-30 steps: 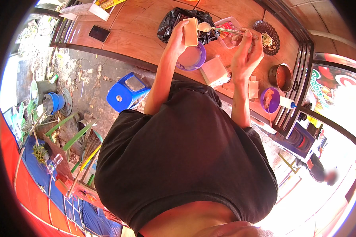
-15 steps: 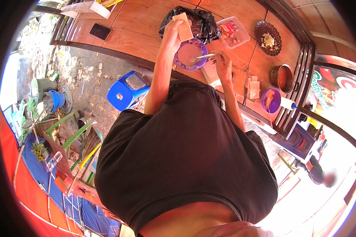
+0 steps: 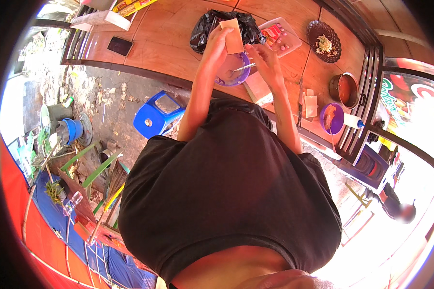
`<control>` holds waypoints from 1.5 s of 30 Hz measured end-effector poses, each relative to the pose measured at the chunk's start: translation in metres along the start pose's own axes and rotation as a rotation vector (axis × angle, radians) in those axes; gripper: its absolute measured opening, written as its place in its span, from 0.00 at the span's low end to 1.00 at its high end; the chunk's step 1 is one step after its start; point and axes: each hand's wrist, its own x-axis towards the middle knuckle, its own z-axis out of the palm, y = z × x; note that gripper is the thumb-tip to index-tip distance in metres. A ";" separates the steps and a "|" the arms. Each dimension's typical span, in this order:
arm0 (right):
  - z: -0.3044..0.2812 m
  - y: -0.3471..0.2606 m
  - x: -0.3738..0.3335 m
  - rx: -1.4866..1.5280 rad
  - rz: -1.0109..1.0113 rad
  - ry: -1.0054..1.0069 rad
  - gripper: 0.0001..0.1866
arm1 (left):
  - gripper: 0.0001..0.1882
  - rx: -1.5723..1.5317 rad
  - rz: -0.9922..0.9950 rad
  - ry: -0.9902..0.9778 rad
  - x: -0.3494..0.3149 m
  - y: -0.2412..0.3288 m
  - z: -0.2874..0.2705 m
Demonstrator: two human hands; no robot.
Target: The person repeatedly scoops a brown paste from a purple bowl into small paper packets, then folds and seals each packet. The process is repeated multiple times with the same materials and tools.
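My left hand (image 3: 218, 44) grips a thin, pale yellow-orange square sheet (image 3: 233, 37), like a dough wrapper, held up above the far edge of a purple bowl. Close to the sheet's right edge is my right hand (image 3: 266, 59), its fingers bent together; whether they touch the sheet or pinch something small cannot be made out. Below both hands the purple bowl (image 3: 246, 76) holds a pale brownish paste. A spoon (image 3: 242, 67) leans in it, handle toward my right hand. Beside the bowl lies a stack of pale square sheets (image 3: 259, 87).
A black plastic bag (image 3: 200, 34) and a clear tray (image 3: 294, 44) with a red packet lie beyond the bowl. Rightward are a dark woven plate (image 3: 315, 30), a pot (image 3: 341, 91), a second purple bowl (image 3: 338, 113) and a white bottle (image 3: 353, 120). A blue stool (image 3: 147, 120) stands left.
My right hand has left the spoon, now leaning in the bowl, and moved up and left to the sheet's edge. My left hand, holding the sheet, has shifted slightly right.
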 end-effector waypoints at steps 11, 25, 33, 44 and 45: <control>0.013 0.009 0.013 -0.098 -0.061 0.056 0.14 | 0.14 0.122 0.030 -0.068 0.004 -0.001 0.002; 0.017 0.004 0.008 -0.134 -0.037 0.126 0.15 | 0.14 0.066 0.059 -0.061 0.004 -0.003 0.004; 0.014 0.006 0.007 -0.117 -0.031 0.095 0.15 | 0.15 0.053 0.071 -0.048 0.002 0.000 0.005; 0.011 0.014 0.005 -0.082 0.000 0.058 0.14 | 0.13 -0.015 0.024 -0.022 0.006 -0.006 0.002; 0.012 0.016 0.005 -0.092 -0.023 0.063 0.13 | 0.13 -0.022 0.023 -0.041 0.006 -0.005 0.000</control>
